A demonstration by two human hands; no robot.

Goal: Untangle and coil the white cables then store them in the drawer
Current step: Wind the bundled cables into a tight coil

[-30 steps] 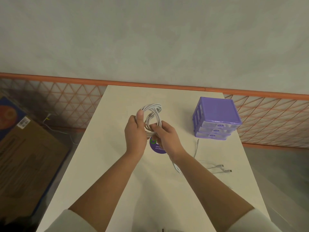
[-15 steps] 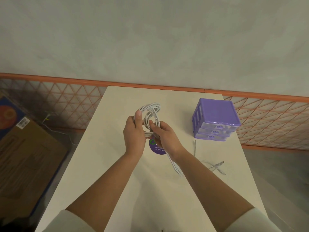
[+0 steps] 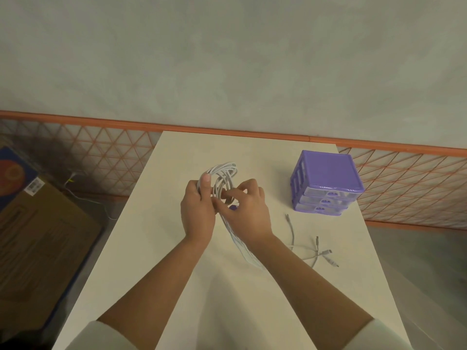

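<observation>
While the coil of white cables (image 3: 222, 180) is held above the table (image 3: 156, 248), its loops are clasped by the left hand (image 3: 198, 213) and a strand is pinched by the right hand (image 3: 246, 210). Even turns are advised, with the loose ends (image 3: 316, 251) drawn in before the purple drawer unit (image 3: 326, 183) is opened.

I can read no text anywhere. The white barcode label (image 3: 34, 187) on the cardboard box (image 3: 38, 248) at 9 o'clock is too small to make out; the purple sticker (image 3: 233, 207) under the hands is mostly hidden.
</observation>
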